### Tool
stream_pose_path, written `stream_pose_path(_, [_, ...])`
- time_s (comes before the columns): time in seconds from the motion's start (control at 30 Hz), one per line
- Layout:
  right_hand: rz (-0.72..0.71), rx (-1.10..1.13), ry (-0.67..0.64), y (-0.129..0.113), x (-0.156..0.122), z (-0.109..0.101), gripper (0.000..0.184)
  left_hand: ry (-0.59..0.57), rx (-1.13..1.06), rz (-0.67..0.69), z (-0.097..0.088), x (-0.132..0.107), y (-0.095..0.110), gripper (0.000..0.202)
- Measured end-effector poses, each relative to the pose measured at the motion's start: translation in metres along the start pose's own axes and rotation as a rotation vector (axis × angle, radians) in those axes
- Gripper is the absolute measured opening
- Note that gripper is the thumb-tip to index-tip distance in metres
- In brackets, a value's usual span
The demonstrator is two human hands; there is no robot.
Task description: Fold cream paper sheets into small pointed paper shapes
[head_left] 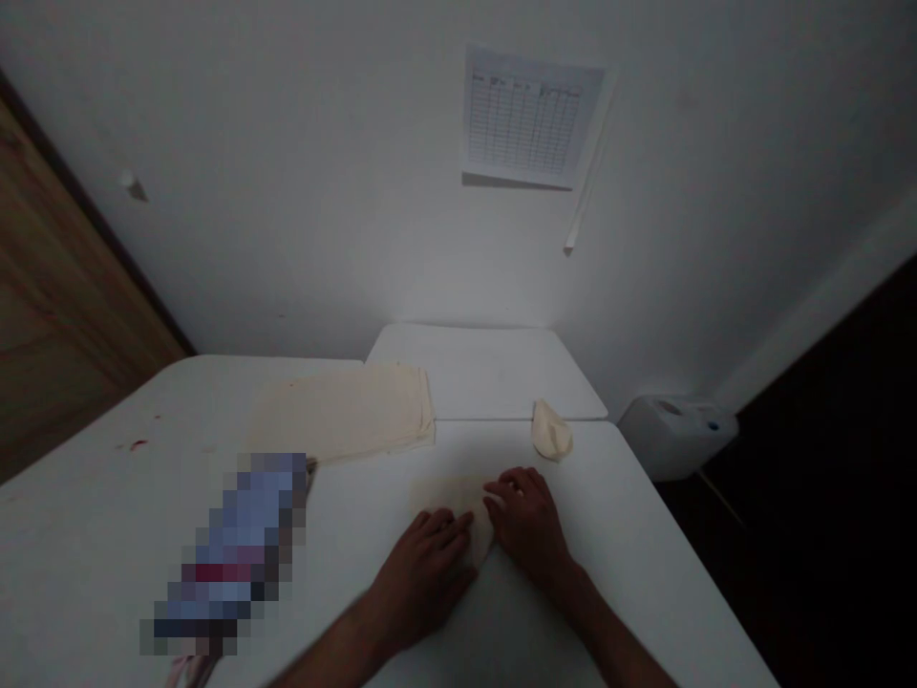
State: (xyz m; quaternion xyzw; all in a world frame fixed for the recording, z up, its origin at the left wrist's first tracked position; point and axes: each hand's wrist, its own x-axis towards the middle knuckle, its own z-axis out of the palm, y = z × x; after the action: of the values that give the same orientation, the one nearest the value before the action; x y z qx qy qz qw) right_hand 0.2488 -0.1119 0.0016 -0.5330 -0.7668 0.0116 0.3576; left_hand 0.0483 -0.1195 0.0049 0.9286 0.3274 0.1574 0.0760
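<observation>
A thin cream-coloured sheet (481, 537) lies on the white table between my hands, its material hard to tell in the dim light. My left hand (428, 564) has its bent fingers on top of the sheet and its thumb at the near edge, gripping it. At the sheet's right edge, my right hand (528, 521) has curled fingers, with thumb and forefinger close together on it. A small folded cream piece (551, 432) rests just beyond my right hand. Farther left, a stack of larger cream sheets (351, 413) lies flat.
The white table (623, 592) meets a second white top (494, 373) against the wall. A pixelated bluish object (236, 545) lies at the left. A white box-like item (677, 435) stands beyond the right edge. A printed sheet (530, 119) hangs on the wall.
</observation>
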Motion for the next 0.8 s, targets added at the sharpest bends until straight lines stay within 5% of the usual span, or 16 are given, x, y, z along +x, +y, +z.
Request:
stream_pose_path(0.3, [-0.164,-0.016,-0.422,-0.011,-0.043,-0.030,0.039,-0.002,-0.048,-0.040,0.003,-0.001,-0.005,0.017])
stream_pose_path(0.8, [-0.219,-0.021,-0.509,-0.014,-0.043,-0.033,0.042,-0.022,-0.110,-0.052,-0.002,0.003,-0.006,0.020])
